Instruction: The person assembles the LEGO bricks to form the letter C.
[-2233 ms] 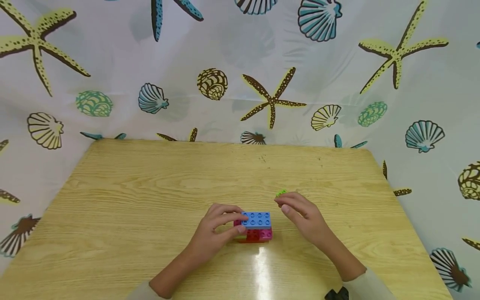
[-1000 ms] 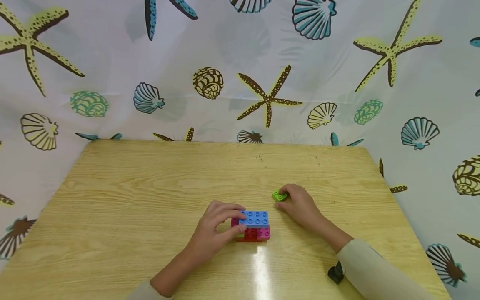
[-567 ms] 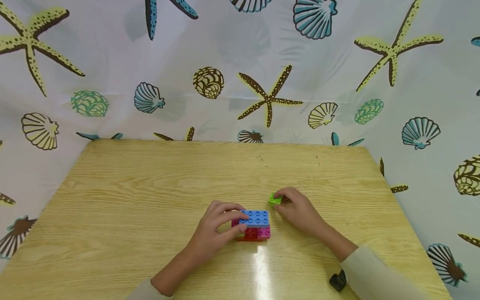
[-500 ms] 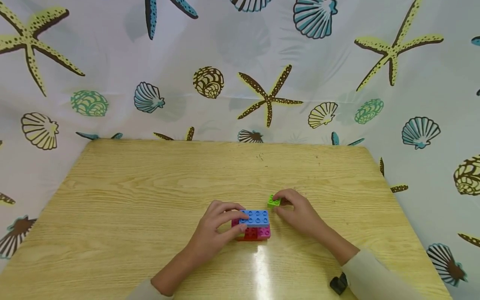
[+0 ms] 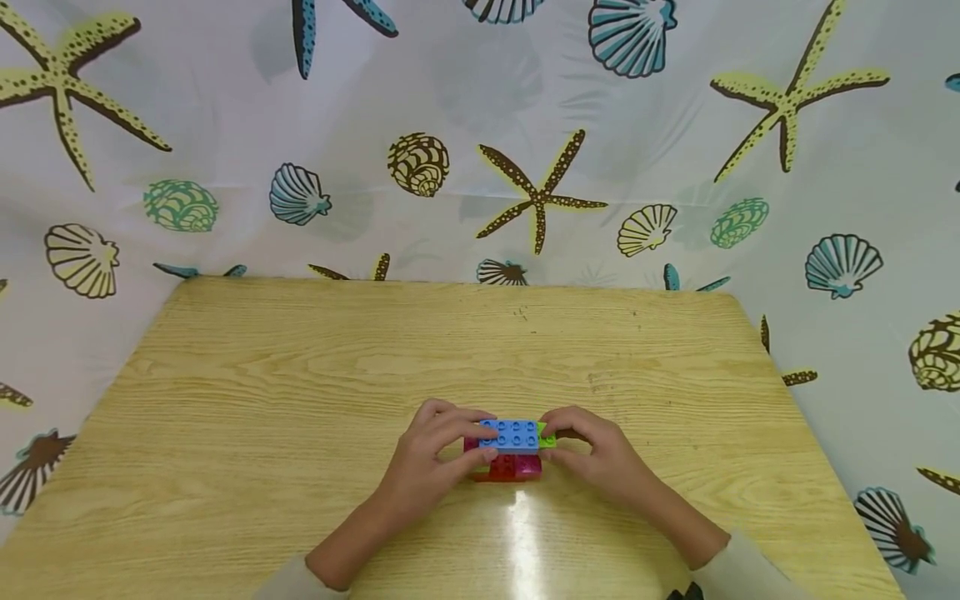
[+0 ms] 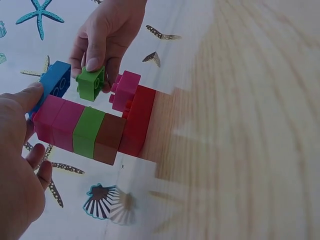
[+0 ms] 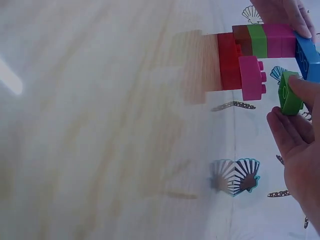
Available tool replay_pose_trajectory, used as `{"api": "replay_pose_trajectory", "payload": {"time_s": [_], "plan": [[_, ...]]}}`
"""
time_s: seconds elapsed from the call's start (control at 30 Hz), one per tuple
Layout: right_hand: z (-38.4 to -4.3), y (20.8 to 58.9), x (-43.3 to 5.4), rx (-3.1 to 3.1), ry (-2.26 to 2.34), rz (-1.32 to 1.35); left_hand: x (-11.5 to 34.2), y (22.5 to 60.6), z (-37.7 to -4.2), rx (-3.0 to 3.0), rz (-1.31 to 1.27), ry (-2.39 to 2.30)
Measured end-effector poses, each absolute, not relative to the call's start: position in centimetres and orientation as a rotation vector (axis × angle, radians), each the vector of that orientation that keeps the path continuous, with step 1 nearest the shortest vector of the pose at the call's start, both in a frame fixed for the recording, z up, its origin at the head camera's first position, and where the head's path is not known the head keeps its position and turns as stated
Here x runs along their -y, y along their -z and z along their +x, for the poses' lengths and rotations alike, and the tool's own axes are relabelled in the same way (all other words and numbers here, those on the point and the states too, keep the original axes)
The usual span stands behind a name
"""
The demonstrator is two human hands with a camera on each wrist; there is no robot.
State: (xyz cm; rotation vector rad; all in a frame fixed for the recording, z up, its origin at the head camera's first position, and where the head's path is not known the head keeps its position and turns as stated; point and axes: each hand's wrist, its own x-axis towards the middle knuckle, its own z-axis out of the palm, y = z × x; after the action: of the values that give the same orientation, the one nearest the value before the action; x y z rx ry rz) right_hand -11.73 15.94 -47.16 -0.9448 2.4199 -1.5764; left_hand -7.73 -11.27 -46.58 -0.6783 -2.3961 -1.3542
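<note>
A toy brick build stands on the table, with a red brick (image 6: 137, 122) at its base. On its left end rises a column with a brown brick (image 6: 110, 137), a thin green one and magenta ones. A blue brick (image 5: 513, 436) caps the column and juts out to the right. My left hand (image 5: 435, 454) grips this top, fingers and thumb on the blue brick. A lone magenta brick (image 7: 251, 78), studs up, sits at the red brick's other end. My right hand (image 5: 603, 450) pinches a small green brick (image 7: 290, 93) between thumb and fingers, above that magenta brick with a gap between.
The wood-grain table (image 5: 300, 367) stretches out around the build. Behind it and along both sides hangs a white cloth (image 5: 337, 100) printed with shells and starfish. A small black object (image 5: 686, 592) shows beside the right sleeve at the bottom edge.
My right hand has reached the green brick, pinched it, and brought it left and nearer to the blue brick's right end. My left hand stays on the build.
</note>
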Motion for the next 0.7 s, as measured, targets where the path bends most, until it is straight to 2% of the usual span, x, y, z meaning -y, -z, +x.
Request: {"api": "replay_pose_trajectory", "payload": {"time_s": [0.3,0.7], "plan": [[-10.8,47.1,-15.7,-2.401,1.629,-1.081,11.3,46.5,-7.8,2.424,-0.639,1.49],[-10.3,47.1,-15.2,-2.493,1.617,-1.127,11.3,46.8,-7.9,2.389,-0.682,1.375]]}}
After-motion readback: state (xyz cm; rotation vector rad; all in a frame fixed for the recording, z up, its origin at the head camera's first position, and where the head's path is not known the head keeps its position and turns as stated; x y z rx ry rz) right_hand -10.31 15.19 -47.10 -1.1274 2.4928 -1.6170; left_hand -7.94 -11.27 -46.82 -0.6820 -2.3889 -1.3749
